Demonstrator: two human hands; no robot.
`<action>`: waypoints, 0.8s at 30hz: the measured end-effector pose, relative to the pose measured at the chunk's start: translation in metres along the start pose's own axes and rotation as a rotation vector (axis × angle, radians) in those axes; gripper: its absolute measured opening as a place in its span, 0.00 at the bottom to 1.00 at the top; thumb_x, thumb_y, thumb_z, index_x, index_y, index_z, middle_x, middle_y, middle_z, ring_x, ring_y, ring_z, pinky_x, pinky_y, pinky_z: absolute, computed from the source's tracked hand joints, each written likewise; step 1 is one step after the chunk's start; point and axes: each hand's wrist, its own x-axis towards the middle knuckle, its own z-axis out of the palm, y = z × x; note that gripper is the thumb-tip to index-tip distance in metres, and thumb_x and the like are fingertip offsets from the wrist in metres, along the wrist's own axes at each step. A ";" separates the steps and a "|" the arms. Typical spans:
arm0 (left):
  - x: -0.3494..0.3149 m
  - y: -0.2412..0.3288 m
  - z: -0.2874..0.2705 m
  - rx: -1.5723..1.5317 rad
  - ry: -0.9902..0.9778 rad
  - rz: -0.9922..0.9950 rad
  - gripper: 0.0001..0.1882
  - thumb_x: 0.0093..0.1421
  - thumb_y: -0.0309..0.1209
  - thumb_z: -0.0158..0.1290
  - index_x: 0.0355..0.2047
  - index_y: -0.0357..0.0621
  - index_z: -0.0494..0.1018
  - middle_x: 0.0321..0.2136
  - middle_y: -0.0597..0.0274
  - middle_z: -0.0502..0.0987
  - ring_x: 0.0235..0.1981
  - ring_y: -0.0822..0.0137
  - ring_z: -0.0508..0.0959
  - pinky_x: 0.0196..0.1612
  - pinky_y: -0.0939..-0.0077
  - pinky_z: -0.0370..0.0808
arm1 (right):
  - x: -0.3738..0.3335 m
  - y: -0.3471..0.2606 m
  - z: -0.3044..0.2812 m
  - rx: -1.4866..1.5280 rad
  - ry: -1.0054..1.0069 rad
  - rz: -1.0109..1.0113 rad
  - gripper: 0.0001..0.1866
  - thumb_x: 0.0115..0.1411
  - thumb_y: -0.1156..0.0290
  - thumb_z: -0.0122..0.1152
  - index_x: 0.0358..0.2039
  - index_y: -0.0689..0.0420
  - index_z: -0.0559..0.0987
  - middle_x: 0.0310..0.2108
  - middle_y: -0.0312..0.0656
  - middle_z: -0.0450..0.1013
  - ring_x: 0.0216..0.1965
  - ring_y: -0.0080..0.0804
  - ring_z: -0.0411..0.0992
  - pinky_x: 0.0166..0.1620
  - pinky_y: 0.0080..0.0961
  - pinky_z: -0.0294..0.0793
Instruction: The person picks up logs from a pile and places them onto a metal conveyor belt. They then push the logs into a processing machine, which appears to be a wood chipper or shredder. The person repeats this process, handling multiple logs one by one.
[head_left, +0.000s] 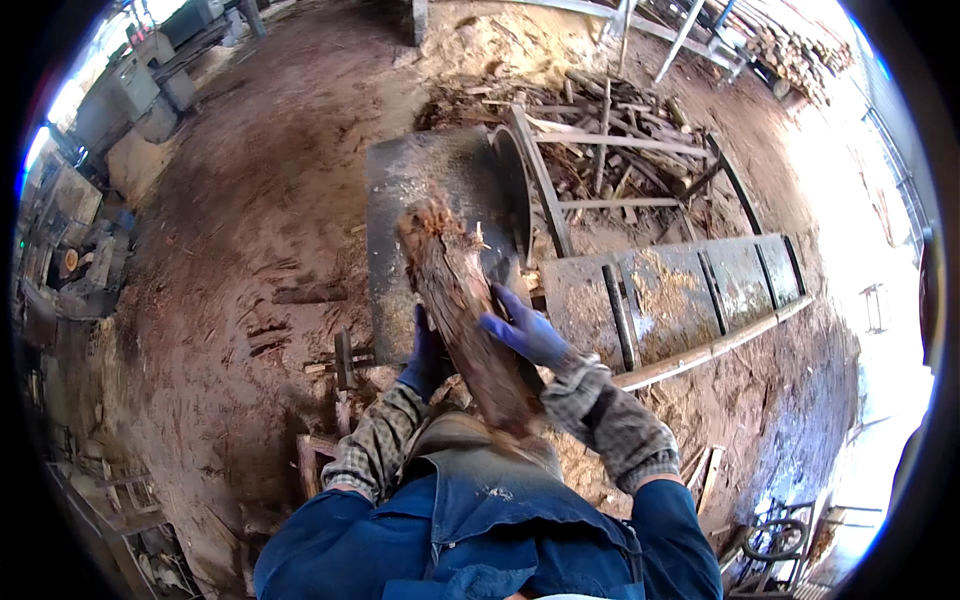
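Observation:
A rough, bark-covered log (462, 310) lies slantwise between my two blue-gloved hands, its splintered far end over a dark metal table (390, 200). My left hand (426, 352) grips its left side, with the fingers partly hidden by the wood. On the other side my right hand (528, 328) presses against the bark, thumb and fingers curved along it. The near end of the log is close to my body and slightly blurred. Just beyond, at the table's right edge, stands a round saw blade (514, 180).
A metal roller bed (680, 295) with sawdust on it runs off to the right. Behind it, a wooden frame (620, 203) borders a heap of scrap wood (650, 130). Machinery (120, 100) stands at the far left, and stacked logs (795, 55) lie far right.

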 end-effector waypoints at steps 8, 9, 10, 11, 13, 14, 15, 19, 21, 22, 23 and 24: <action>0.021 -0.055 0.012 0.293 0.179 -0.116 0.44 0.53 0.68 0.48 0.58 0.46 0.67 0.49 0.61 0.74 0.47 0.63 0.75 0.52 0.69 0.71 | -0.145 0.070 0.103 1.234 0.104 0.502 0.34 0.67 0.45 0.41 0.63 0.57 0.61 0.60 0.41 0.64 0.58 0.31 0.64 0.61 0.30 0.62; 0.037 -0.058 -0.017 0.273 0.177 -0.131 0.44 0.53 0.68 0.49 0.57 0.46 0.68 0.48 0.61 0.75 0.47 0.63 0.75 0.52 0.69 0.71 | -0.140 0.081 0.109 1.426 0.058 0.532 0.33 0.67 0.46 0.42 0.62 0.58 0.63 0.58 0.41 0.67 0.56 0.31 0.66 0.59 0.30 0.64; 0.045 -0.061 -0.037 0.251 0.175 -0.154 0.44 0.52 0.68 0.49 0.56 0.46 0.69 0.47 0.61 0.76 0.46 0.64 0.75 0.51 0.69 0.71 | -0.141 0.093 0.112 1.603 -0.015 0.525 0.32 0.67 0.46 0.42 0.61 0.58 0.65 0.56 0.41 0.68 0.53 0.32 0.69 0.58 0.29 0.67; 0.034 -0.069 0.019 0.378 0.231 -0.145 0.44 0.51 0.67 0.51 0.54 0.42 0.70 0.45 0.59 0.76 0.45 0.64 0.75 0.50 0.70 0.71 | -0.148 0.124 0.113 1.588 0.082 0.517 0.31 0.66 0.48 0.44 0.61 0.58 0.65 0.56 0.41 0.68 0.53 0.32 0.68 0.58 0.30 0.66; 0.074 -0.071 -0.029 0.591 0.427 0.044 0.50 0.47 0.66 0.57 0.55 0.34 0.66 0.51 0.50 0.72 0.51 0.59 0.72 0.55 0.69 0.68 | -0.132 0.161 0.121 1.506 0.076 0.475 0.30 0.64 0.51 0.48 0.60 0.58 0.65 0.55 0.43 0.68 0.53 0.34 0.68 0.58 0.31 0.66; 0.087 -0.078 -0.022 0.731 0.581 0.159 0.52 0.45 0.65 0.60 0.56 0.32 0.64 0.53 0.48 0.71 0.53 0.57 0.70 0.57 0.68 0.66 | -0.125 0.198 0.126 1.337 0.115 0.366 0.31 0.61 0.58 0.53 0.61 0.58 0.62 0.57 0.42 0.66 0.55 0.34 0.66 0.58 0.31 0.66; 0.087 -0.088 0.014 0.704 0.413 0.150 0.56 0.42 0.65 0.62 0.58 0.30 0.60 0.57 0.45 0.67 0.57 0.54 0.67 0.59 0.65 0.63 | -0.133 0.237 0.125 1.168 0.201 0.281 0.33 0.59 0.64 0.58 0.63 0.58 0.60 0.59 0.42 0.64 0.57 0.33 0.64 0.59 0.32 0.65; 0.099 -0.088 0.059 0.766 0.622 0.115 0.61 0.43 0.64 0.63 0.62 0.28 0.51 0.60 0.42 0.61 0.60 0.53 0.63 0.60 0.64 0.62 | -0.132 0.193 0.083 0.602 0.386 -0.111 0.37 0.54 0.73 0.64 0.63 0.58 0.58 0.61 0.42 0.60 0.59 0.35 0.61 0.61 0.31 0.62; 0.107 -0.084 0.056 0.723 0.586 0.179 0.61 0.44 0.63 0.63 0.62 0.28 0.50 0.59 0.42 0.62 0.60 0.53 0.63 0.61 0.64 0.62 | -0.118 0.208 0.073 0.284 0.364 -0.130 0.36 0.56 0.71 0.62 0.63 0.58 0.58 0.61 0.43 0.60 0.59 0.38 0.61 0.61 0.33 0.61; 0.114 -0.080 0.056 0.731 0.589 0.163 0.61 0.44 0.63 0.63 0.62 0.28 0.49 0.59 0.42 0.62 0.60 0.53 0.63 0.61 0.64 0.62 | -0.115 0.213 0.072 0.528 0.331 -0.003 0.36 0.56 0.68 0.63 0.63 0.58 0.59 0.61 0.44 0.60 0.60 0.39 0.61 0.62 0.34 0.60; 0.119 -0.071 0.055 0.743 0.607 0.147 0.60 0.45 0.62 0.63 0.62 0.28 0.48 0.59 0.42 0.62 0.60 0.54 0.63 0.61 0.64 0.61 | -0.105 0.200 0.068 0.783 0.322 0.132 0.36 0.56 0.65 0.63 0.62 0.58 0.59 0.61 0.45 0.61 0.60 0.41 0.61 0.62 0.35 0.60; 0.120 -0.066 0.055 0.757 0.622 0.124 0.60 0.45 0.61 0.63 0.62 0.28 0.47 0.59 0.42 0.62 0.60 0.54 0.63 0.61 0.64 0.61 | -0.095 0.176 0.060 1.246 0.294 0.321 0.36 0.56 0.62 0.63 0.62 0.58 0.60 0.60 0.46 0.62 0.59 0.42 0.62 0.62 0.36 0.60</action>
